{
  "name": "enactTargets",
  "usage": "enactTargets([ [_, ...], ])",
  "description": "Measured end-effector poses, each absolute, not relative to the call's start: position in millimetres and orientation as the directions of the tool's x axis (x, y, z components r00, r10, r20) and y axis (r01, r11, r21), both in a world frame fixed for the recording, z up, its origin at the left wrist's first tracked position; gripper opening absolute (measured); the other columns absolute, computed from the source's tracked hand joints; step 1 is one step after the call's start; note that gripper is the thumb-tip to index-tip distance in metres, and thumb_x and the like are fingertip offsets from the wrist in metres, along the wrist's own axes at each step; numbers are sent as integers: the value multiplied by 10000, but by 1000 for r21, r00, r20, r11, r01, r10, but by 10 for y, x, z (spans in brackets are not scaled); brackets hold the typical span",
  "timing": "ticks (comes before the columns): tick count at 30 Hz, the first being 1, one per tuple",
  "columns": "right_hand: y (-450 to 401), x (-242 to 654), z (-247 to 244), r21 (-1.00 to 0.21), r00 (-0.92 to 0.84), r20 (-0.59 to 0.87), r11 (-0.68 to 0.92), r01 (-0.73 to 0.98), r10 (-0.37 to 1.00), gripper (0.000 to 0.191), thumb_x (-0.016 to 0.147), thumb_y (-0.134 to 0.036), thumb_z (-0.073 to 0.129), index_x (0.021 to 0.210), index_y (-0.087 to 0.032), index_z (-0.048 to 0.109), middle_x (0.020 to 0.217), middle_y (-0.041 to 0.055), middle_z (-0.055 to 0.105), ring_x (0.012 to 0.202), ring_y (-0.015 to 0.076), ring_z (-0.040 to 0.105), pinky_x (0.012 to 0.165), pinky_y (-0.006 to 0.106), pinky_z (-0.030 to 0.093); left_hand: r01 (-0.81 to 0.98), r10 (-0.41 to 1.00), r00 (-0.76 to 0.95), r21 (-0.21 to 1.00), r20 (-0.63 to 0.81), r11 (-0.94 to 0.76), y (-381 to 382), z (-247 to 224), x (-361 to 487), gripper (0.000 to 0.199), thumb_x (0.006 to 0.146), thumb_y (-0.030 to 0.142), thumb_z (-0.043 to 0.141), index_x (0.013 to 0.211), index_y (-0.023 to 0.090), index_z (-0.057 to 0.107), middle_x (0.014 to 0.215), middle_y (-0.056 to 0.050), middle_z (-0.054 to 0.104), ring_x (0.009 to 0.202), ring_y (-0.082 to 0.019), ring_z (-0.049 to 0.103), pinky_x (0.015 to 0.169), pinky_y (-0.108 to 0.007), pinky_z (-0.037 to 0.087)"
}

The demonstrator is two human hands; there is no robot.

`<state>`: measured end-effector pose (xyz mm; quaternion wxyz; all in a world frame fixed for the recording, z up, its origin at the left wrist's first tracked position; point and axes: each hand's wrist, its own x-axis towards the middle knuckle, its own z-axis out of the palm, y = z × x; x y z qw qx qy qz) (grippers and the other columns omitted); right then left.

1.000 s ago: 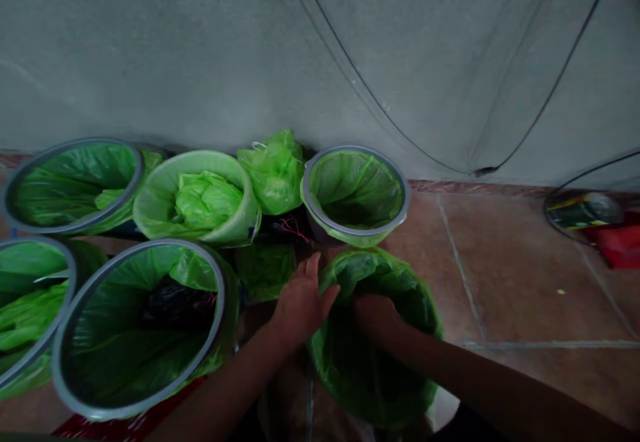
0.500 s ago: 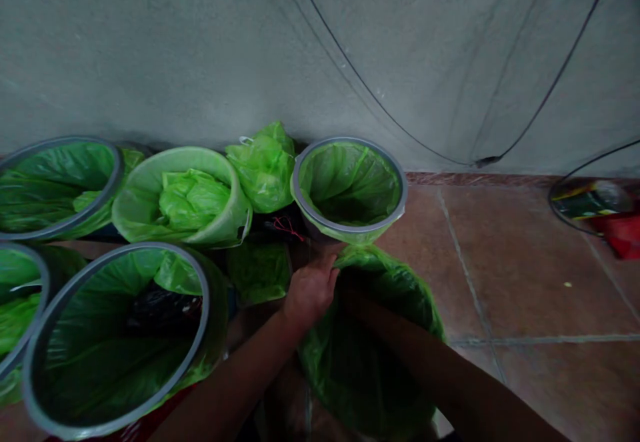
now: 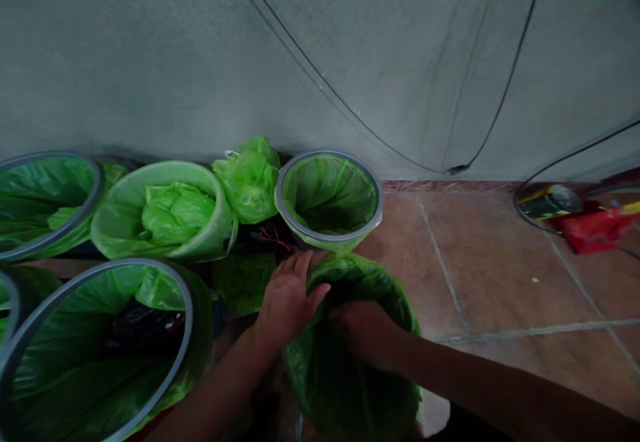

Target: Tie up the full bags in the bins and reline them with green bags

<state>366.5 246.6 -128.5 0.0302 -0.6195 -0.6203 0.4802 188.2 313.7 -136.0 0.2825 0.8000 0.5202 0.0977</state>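
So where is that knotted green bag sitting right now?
The knotted green bag sits left of centre against the wall, wedged between the pale green bucket and the grey-rimmed bin.

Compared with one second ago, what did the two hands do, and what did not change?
The left hand closed on the rim of the green bag, then spread flat on it again. The right hand pushed deeper inside, then drew back to the opening. The lined bins, such as the grey-rimmed bin, kept their places.
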Motion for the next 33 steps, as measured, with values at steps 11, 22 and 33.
enactTargets([
  [11, 2923, 4602, -1367, -752, 84, -229, -230, 618, 970, 245, 834, -396, 578, 844, -192, 713, 825, 47, 706, 704, 167, 619, 618, 277, 472, 688, 888, 460, 622, 27, -375, 3263, -1611, 2184, 213, 952, 247, 498, 906, 200, 700, 905, -46, 671, 911, -189, 606, 884, -330, 491],
  [22, 2718, 4604, -1532, -574, -117, -73, 54, 817, 990, 117, 795, -180, 562, 888, -181, 634, 718, 12, 578, 626, 137, 507, 604, 264, 390, 772, 840, 531, 473, -112, -424, 3253, -1664, 2020, 189, 892, 231, 551, 1053, 216, 650, 1064, -47, 595, 875, -173, 623, 784, -281, 496],
  [33, 2606, 4699, -1543, -470, -22, -320, -139, 872, 947, 319, 754, -309, 710, 1045, -182, 683, 958, 72, 694, 791, 204, 641, 725, 322, 493, 834, 821, 491, 430, -293, -346, 3307, -1559, 1956, 281, 842, 341, 612, 1063, 175, 661, 1052, -94, 660, 1021, -251, 623, 908, -353, 481],
])
